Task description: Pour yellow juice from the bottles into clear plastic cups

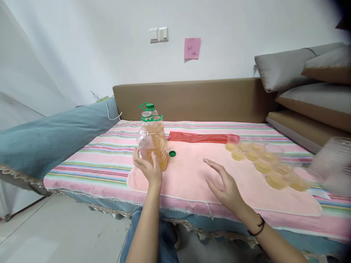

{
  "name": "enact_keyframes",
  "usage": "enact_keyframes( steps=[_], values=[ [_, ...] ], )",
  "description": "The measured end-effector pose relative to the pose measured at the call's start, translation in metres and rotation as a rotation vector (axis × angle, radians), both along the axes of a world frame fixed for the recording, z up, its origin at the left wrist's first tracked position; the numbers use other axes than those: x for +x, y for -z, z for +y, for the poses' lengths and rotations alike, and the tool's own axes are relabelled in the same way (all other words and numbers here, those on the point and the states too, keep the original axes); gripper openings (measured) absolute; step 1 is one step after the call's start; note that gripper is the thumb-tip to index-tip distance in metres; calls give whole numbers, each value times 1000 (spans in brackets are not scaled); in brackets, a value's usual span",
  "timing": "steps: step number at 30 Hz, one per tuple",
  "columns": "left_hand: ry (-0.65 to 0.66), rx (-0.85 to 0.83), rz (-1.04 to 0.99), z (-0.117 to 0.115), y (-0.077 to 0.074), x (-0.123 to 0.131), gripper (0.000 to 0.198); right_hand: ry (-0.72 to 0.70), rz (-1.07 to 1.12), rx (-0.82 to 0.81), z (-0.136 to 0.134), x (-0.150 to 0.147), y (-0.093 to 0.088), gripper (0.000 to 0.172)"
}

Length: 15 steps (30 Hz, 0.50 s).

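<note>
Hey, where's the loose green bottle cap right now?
In the head view, the green cap lies near the centre, on the pink mat, just right of the front bottle.

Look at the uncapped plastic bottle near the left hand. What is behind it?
Behind the uncapped plastic bottle stands a second bottle; its green cap and green handle show above. Much of its body is covered, so its fill level cannot be told.

a striped cloth point(101, 157) covers the sofa point(192, 100), and a pink mat point(189, 186) lies on it. on these are two bottles point(149, 140), one green cap point(172, 153), red plastic point(199, 137) and several cups point(264, 166).
</note>
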<state>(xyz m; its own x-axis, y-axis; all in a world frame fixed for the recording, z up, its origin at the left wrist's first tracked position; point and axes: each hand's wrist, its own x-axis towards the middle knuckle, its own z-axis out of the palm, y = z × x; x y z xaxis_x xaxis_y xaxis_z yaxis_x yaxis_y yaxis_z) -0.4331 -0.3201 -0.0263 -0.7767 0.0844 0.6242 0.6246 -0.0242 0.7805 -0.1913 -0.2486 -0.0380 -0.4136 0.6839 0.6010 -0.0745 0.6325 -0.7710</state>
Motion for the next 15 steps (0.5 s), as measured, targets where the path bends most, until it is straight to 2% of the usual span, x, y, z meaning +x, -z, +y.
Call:
enact_keyframes(
  steps=[5, 9, 12, 15],
  values=[
    [161, 14, -189, -10, 8, -26, 54, -220, -84, -67, 7, -90, -12, 60],
    [223, 11, -280, -19, 10, -35, 51, -341, -91, -163, 23, -156, -9, 93],
    [265, -8, -310, -27, 9, -39, 51, -381, -71, -197, 31, -192, -5, 109],
    [301, -36, -346, -35, 7, -41, 50, -414, -24, -215, 36, -216, -2, 123]
  ],
)
